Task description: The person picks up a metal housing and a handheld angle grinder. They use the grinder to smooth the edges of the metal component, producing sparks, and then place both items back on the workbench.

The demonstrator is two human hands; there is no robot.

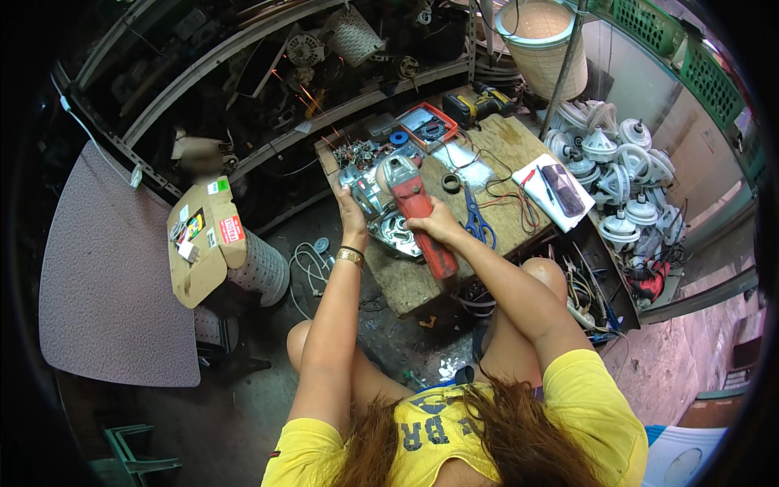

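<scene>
My right hand (441,224) is wrapped round the red body of an angle grinder (415,204). The grinder's grey head points away from me, and its disc (381,172) faces left. Orange sparks fly from there toward the far left. My left hand (350,213) grips a grey metal part (357,188) against the disc side; its exact kind is hard to make out. Under both hands is a worn wooden worktable (410,292), with a container of white ring-shaped parts (399,235) beneath the grinder.
Blue scissors (477,221), a tape roll (451,183), a red multimeter (428,126) and a cordless drill (480,104) lie on the table. A phone (561,188) rests at its right. White geared parts (621,178) are heaped beyond; a cardboard-topped drum (261,272) stands left.
</scene>
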